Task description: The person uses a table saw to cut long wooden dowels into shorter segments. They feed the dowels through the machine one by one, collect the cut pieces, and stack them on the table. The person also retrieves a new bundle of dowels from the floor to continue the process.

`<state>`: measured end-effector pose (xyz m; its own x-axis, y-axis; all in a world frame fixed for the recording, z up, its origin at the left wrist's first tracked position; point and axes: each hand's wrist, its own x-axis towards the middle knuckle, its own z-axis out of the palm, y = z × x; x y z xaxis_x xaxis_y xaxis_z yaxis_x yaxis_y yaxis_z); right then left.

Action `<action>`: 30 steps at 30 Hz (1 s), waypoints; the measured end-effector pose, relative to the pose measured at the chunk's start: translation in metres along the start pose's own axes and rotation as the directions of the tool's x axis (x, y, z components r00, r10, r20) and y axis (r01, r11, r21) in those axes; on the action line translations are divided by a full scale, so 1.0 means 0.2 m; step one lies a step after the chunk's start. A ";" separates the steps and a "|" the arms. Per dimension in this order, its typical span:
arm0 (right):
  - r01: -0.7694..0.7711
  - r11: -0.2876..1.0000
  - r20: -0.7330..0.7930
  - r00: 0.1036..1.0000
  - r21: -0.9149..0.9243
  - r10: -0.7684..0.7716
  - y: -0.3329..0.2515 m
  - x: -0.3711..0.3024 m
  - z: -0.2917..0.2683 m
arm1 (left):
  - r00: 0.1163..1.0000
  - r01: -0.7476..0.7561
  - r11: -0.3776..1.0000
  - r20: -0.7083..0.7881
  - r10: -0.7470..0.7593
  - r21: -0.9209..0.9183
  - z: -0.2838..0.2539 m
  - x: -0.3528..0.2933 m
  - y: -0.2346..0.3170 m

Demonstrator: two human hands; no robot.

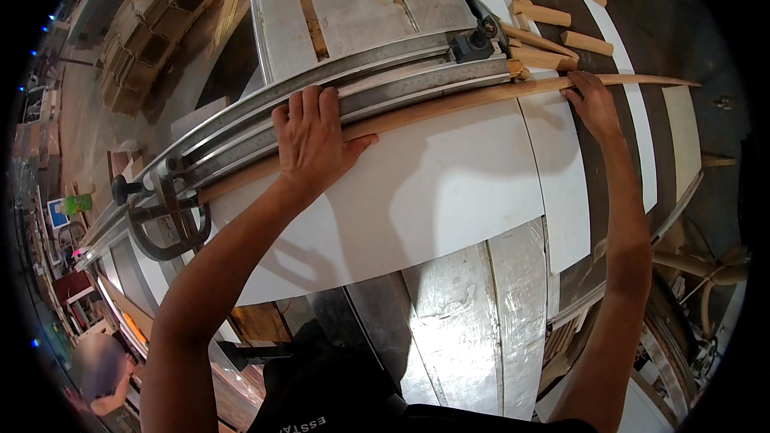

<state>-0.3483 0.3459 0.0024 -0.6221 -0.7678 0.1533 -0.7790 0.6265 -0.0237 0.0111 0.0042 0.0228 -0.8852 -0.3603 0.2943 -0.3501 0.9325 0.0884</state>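
A long, narrow wooden strip (pixel 433 110) lies along the near side of a metal fence (pixel 385 96), and its thin right end reaches out past the fence. My left hand (pixel 309 136) grips the strip against the fence, fingers curled over the metal rail and thumb stretched along the strip's near side. Farther right, my right hand (pixel 592 100) pinches the same strip between thumb and fingers. Under the strip is a white board (pixel 473 176). A dark C-shaped clamp (pixel 168 232) sits at the fence's left end, close to the strip's left end.
Several short wooden pieces (pixel 587 42) lie beyond my right hand on a dark surface. A black knob fitting (pixel 473 44) is on the fence. Shiny metal table panels (pixel 457 313) lie nearest my body. Stacked cartons (pixel 148 40) stand far left; another person (pixel 104 369) is at lower left.
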 end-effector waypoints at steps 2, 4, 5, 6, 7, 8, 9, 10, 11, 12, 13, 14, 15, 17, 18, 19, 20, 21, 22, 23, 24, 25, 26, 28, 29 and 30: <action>-0.004 1.000 0.005 1.000 0.001 0.004 0.01 0.00 0.00 | 1.000 -0.001 1.000 0.001 0.001 -0.002 0.00 0.00 0.00; -0.006 1.000 0.005 1.000 -0.004 0.006 0.01 -0.01 0.01 | 1.000 -0.004 1.000 0.001 0.004 -0.012 0.00 0.00 0.00; -0.009 1.000 0.006 1.000 -0.014 0.009 0.01 -0.01 0.01 | 1.000 0.002 1.000 0.010 -0.002 -0.013 0.00 0.00 0.00; -0.012 1.000 0.006 1.000 -0.022 0.012 0.01 -0.01 0.01 | 1.000 0.008 1.000 0.019 -0.008 -0.012 0.00 0.00 0.00; -0.014 0.999 0.005 1.000 -0.031 0.014 0.00 -0.01 0.01 | 1.000 0.015 1.000 0.028 -0.014 -0.011 0.00 0.00 0.00; -0.012 1.000 0.007 1.000 -0.021 0.012 0.00 -0.01 0.00 | 0.999 0.017 1.000 0.029 -0.016 -0.016 0.00 0.00 0.01; -0.009 1.000 0.010 1.000 -0.011 0.009 0.00 -0.01 0.00 | 0.999 0.020 1.000 0.031 -0.020 -0.021 -0.01 0.00 0.01; -0.005 1.000 0.013 1.000 -0.001 0.005 0.00 0.00 0.00 | 0.999 0.024 0.999 0.032 -0.023 -0.026 -0.01 0.00 0.01; 0.008 1.000 0.004 1.000 0.003 -0.008 0.00 0.00 -0.01 | 0.999 0.022 1.000 0.027 -0.022 -0.021 0.00 0.00 0.01; 0.021 1.000 -0.005 1.000 0.005 -0.020 0.01 0.00 -0.01 | 1.000 0.021 1.000 0.022 -0.020 -0.017 0.00 0.00 0.01; 0.034 0.999 -0.014 0.999 0.008 -0.034 0.01 0.00 -0.01 | 1.000 0.019 1.000 0.016 -0.019 -0.012 0.00 0.00 0.00; 0.024 1.000 -0.012 1.000 0.010 -0.024 0.01 0.00 -0.01 | 1.000 0.018 1.000 0.016 -0.018 -0.018 0.00 0.00 0.00; 0.013 1.000 -0.014 1.000 0.013 -0.013 0.01 0.00 0.00 | 1.000 0.014 1.000 0.013 -0.014 -0.020 0.00 0.00 0.00; 0.017 1.000 -0.026 1.000 0.023 -0.016 0.02 0.00 0.01 | 1.000 0.003 1.000 -0.002 -0.003 -0.019 0.01 0.00 -0.01; 0.034 0.999 -0.032 0.999 0.032 -0.033 0.01 0.01 0.01 | 1.000 0.000 1.000 -0.009 -0.001 -0.014 0.01 0.00 -0.01; 0.051 0.998 -0.038 0.998 0.040 -0.050 0.01 0.01 0.00 | 1.000 -0.003 1.000 -0.017 0.003 -0.010 0.00 0.00 -0.01; 0.050 0.998 -0.039 0.998 0.050 -0.048 0.00 0.01 0.00 | 1.000 0.003 1.000 -0.008 -0.003 -0.009 0.00 -0.01 -0.01; 0.046 0.997 -0.043 0.998 0.060 -0.044 -0.01 0.01 -0.01 | 1.000 0.006 1.000 -0.001 -0.006 -0.006 0.00 0.00 -0.01; 0.043 0.997 -0.048 0.998 0.070 -0.039 -0.02 0.01 -0.02 | 1.000 0.009 1.000 0.005 -0.009 -0.002 0.00 0.00 -0.01; 0.035 0.997 -0.045 0.998 0.061 -0.033 -0.02 0.00 -0.01 | 1.000 0.004 1.000 -0.011 -0.004 0.002 0.00 0.00 -0.01; 0.025 0.998 -0.036 0.999 0.050 -0.023 -0.01 -0.02 -0.01 | 1.000 -0.002 1.000 -0.023 0.002 0.001 0.00 0.00 -0.01; 0.015 0.999 -0.027 1.000 0.038 -0.014 0.00 -0.04 -0.01 | 0.999 -0.008 1.000 -0.034 0.008 -0.001 0.01 -0.01 0.00; 0.025 0.998 -0.030 0.999 0.052 -0.024 0.01 -0.05 0.00 | 1.000 -0.002 1.000 -0.031 0.002 -0.005 0.02 -0.01 0.00; 0.051 0.996 -0.047 0.998 0.077 -0.047 0.01 -0.05 -0.02 | 0.999 0.013 1.000 -0.033 -0.013 -0.010 0.01 -0.01 -0.01; 0.046 0.996 -0.049 0.998 0.082 -0.042 0.01 -0.06 -0.03 | 0.999 0.014 1.000 -0.034 -0.014 -0.005 0.01 -0.01 -0.01; 0.040 0.996 -0.048 0.998 0.084 -0.036 0.02 -0.07 -0.03 | 0.999 0.016 1.000 -0.033 -0.016 -0.004 0.01 -0.01 0.00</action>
<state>-0.3420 0.3588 0.0057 -0.5889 -0.7827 0.2015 -0.8072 0.5817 -0.1001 0.0130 0.0055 0.0209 -0.8690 -0.3742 0.3238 -0.3631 0.9267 0.0966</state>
